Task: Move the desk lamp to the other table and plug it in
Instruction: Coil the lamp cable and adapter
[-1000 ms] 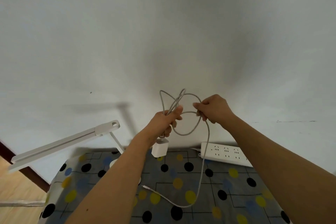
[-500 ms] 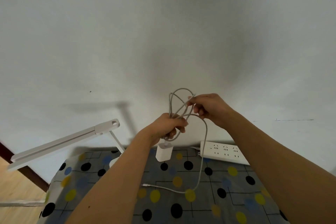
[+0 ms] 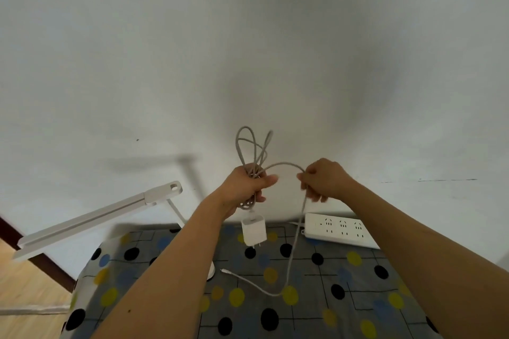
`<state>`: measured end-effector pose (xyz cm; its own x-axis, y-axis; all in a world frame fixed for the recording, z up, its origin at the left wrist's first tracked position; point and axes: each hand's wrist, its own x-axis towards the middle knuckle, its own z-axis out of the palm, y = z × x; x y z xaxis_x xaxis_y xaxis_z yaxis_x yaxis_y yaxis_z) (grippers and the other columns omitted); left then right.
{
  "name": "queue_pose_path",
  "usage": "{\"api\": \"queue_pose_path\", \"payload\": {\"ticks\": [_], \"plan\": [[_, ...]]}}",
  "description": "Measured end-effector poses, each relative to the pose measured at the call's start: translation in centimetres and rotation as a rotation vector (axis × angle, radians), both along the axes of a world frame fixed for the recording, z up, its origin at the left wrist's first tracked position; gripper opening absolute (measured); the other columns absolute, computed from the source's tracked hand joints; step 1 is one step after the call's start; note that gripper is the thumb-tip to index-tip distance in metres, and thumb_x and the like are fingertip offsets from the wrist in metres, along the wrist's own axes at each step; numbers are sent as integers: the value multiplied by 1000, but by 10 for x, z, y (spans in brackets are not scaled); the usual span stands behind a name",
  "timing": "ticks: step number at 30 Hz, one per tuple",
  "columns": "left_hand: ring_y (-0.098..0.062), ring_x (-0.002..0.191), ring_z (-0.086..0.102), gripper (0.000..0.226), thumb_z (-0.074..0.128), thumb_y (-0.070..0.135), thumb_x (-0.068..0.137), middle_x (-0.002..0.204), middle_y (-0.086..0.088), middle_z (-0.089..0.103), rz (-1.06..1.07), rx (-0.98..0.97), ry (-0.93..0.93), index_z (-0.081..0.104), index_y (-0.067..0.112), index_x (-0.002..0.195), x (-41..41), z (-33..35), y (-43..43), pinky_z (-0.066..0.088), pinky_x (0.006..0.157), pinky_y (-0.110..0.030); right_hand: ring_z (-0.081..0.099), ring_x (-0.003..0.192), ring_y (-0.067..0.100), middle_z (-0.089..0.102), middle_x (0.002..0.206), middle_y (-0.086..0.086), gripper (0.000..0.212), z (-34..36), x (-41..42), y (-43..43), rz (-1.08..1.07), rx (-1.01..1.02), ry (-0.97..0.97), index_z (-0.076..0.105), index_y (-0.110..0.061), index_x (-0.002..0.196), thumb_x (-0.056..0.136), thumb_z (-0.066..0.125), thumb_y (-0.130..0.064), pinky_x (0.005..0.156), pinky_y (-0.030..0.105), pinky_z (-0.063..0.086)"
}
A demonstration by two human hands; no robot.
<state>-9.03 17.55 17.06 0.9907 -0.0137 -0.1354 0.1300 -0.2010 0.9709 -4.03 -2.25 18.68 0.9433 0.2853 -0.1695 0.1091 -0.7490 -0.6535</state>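
Lamp (image 3: 91, 221) sits on surface (image 3: 344, 308); our left hand (image 3: 248, 186) clenches coiled cable (image 3: 252, 146), right hand (image 3: 326, 180) pinches a strand; strip (image 3: 340, 230) at two o'clock, unplugged.

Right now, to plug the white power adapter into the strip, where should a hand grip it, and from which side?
Grip the power adapter by its flat side faces, coming from above. It hangs below the left hand with its prongs pointing down, so the body is free and the prongs stay clear for the power strip.

matt white plastic lamp (image 3: 91, 221), printed cloth tablecloth (image 3: 344, 297)
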Motion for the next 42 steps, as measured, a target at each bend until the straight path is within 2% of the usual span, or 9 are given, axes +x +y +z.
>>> {"api": "queue_pose_path", "payload": {"ticks": [5,9,15,18,23,30,33,37,42], "plan": [[-6,52,54,41,81,42,67,61,6,57,-38,184,-3,64,20,96,1,-6,-10,46,54,-17,64,44,17,69,55,10,23,35,0,18,-131,518,-15,67,-4,71,88,59,-16,43,22,49],[-9,47,48,29,75,39,76,55,2,53,-19,143,14,61,14,75,5,-4,-7,43,47,-19,64,45,17,68,52,7,22,44,1,26,-141,649,-18,68,-4,71,87,63,-18,43,21,49],[-16,77,58,29,52,43,92,83,-4,64,46,15,4,61,16,88,9,-2,-8,50,74,-32,68,53,19,71,63,11,16,35,9,27,-146,807,92,68,-2,92,84,66,-15,50,24,54],[-20,74,65,32,48,38,96,69,-3,71,144,-147,-13,60,12,82,12,3,-4,52,75,-34,62,49,16,69,61,9,19,19,11,20,-144,594,158,68,-2,97,83,65,-16,48,24,51],[-19,59,69,34,50,34,95,54,-2,63,251,-396,-30,56,11,70,17,16,-3,59,63,-32,54,56,11,64,69,0,36,-25,-4,22,295,21,388,65,-24,113,78,74,-19,52,20,49],[-13,48,58,32,50,32,96,51,1,52,292,-508,-56,55,12,71,22,23,-1,57,63,-30,51,57,12,58,63,-2,17,-44,-7,26,312,-92,327,73,-14,93,83,69,-26,52,21,45],[-11,43,47,30,54,33,94,44,4,44,327,-421,-71,55,13,73,20,21,4,50,56,-27,52,54,12,61,67,2,10,-42,-1,18,232,-115,227,63,-13,92,90,58,-21,43,20,42],[-12,44,40,35,64,47,83,46,3,43,246,-59,-61,63,12,80,14,13,7,41,48,-22,57,50,13,65,68,4,15,-29,12,10,33,76,56,60,-12,94,93,55,-26,41,21,43],[0,38,45,44,76,49,70,51,8,50,160,115,-21,67,10,90,11,2,-5,35,36,-12,60,69,17,66,82,0,24,-10,22,17,-5,-105,-302,56,-23,87,90,54,-47,62,31,48]]}}
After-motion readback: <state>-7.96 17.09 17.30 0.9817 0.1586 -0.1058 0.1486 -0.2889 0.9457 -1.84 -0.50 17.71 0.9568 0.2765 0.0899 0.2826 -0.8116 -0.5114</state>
